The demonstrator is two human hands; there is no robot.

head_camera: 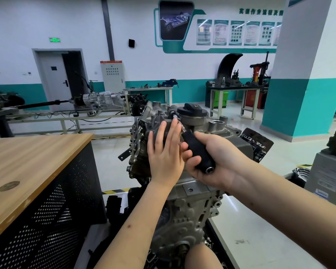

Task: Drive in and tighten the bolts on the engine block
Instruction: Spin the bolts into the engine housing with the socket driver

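Driving a bolt into the top of the engine block with a hand driver.

The right hand (208, 162) has its fingers clamped round the black handle of the driver (197, 150), whose shaft runs up and away to a bolt (173, 113) near the top of the engine block (184, 206), in the middle of the scene. The left hand (164, 152) lies flat, fingers straight and together, against the block just left of the shaft. How deep the bolt sits cannot be told, so tightening looks under way, not finished; other bolts are not discernible. The black filler cap (192, 111) stands just right of the bolt, crowding the tool. A wooden-topped bench (27, 158) sits near left.
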